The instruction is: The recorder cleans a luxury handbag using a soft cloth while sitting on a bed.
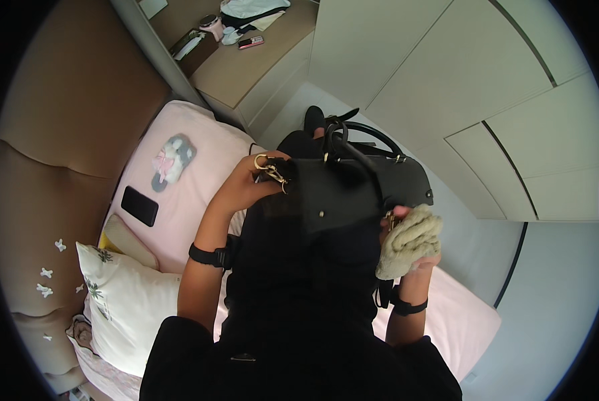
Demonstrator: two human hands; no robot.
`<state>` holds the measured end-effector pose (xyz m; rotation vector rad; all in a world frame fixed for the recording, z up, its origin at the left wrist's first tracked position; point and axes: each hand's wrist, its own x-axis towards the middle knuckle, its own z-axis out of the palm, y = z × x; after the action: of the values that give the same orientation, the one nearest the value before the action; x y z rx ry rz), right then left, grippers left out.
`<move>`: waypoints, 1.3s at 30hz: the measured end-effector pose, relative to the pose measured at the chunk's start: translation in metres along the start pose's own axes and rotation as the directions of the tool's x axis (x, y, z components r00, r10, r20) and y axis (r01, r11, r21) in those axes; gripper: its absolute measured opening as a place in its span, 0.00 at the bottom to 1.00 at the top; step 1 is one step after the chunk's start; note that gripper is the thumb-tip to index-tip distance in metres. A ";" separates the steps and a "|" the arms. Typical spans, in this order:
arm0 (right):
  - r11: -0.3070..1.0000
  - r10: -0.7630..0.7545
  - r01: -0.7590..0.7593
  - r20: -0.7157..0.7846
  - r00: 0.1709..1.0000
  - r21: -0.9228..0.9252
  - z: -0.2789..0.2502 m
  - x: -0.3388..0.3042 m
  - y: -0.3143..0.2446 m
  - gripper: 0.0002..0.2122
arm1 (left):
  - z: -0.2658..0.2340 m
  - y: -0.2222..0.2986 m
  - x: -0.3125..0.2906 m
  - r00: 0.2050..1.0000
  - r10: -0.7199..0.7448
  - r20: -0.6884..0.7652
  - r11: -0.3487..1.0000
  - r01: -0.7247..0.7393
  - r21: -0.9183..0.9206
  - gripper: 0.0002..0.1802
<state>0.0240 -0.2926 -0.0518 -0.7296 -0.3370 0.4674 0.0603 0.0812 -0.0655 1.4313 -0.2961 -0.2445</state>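
Note:
A black leather handbag (339,190) lies across my lap, its dark handles (373,130) raised toward the far side. At its left end, my left hand (246,184) is closed on a gold metal clasp (271,171). A bunched beige cloth (412,242) is gripped in my right hand (428,263) at the bag's right end. The fingertips of that hand show beside some gold hardware (390,220), partly covered by the cloth. Black straps circle both wrists.
I sit on a pink-sheeted bed (199,144). To the left lie a black phone (139,206), a grey and white plush item (172,162) and a white pillow (136,314). A desk (246,73) with small items stands far left; pale cabinets (446,67) line the far right.

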 end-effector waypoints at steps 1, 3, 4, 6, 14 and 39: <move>0.998 -0.056 0.057 -0.073 0.996 0.019 0.015 0.007 -0.002 0.38 | -0.001 0.001 -0.002 0.998 -0.050 -0.050 0.997 0.053 0.063 0.27; 0.986 -0.162 0.165 -0.094 0.982 0.021 0.030 0.018 0.000 0.42 | -0.003 0.006 -0.006 0.989 -0.097 -0.111 0.986 0.110 0.123 0.28; 0.977 -0.210 0.211 -0.038 0.977 0.016 0.036 0.024 0.001 0.44 | -0.003 0.009 -0.010 0.989 -0.077 -0.126 0.969 0.104 0.223 0.31; 0.998 -0.053 0.058 -0.257 0.965 0.015 0.058 0.033 -0.005 0.44 | 0.000 0.025 -0.015 0.987 -0.058 -0.148 0.941 0.104 0.324 0.34; 0.968 0.032 -0.154 -0.508 0.861 -0.200 0.102 0.060 -0.015 0.45 | 0.020 0.099 -0.066 0.882 0.265 -0.390 0.644 0.139 0.752 0.33; 0.981 0.119 -0.171 -0.415 0.902 -0.089 0.090 0.135 -0.031 0.28 | 0.132 0.009 -0.038 0.936 0.176 0.305 0.026 -0.314 0.949 0.09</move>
<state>0.1070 -0.1929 0.0512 -0.9568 0.0850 0.4244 -0.0206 -0.0274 -0.0432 2.7694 -0.9500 0.3104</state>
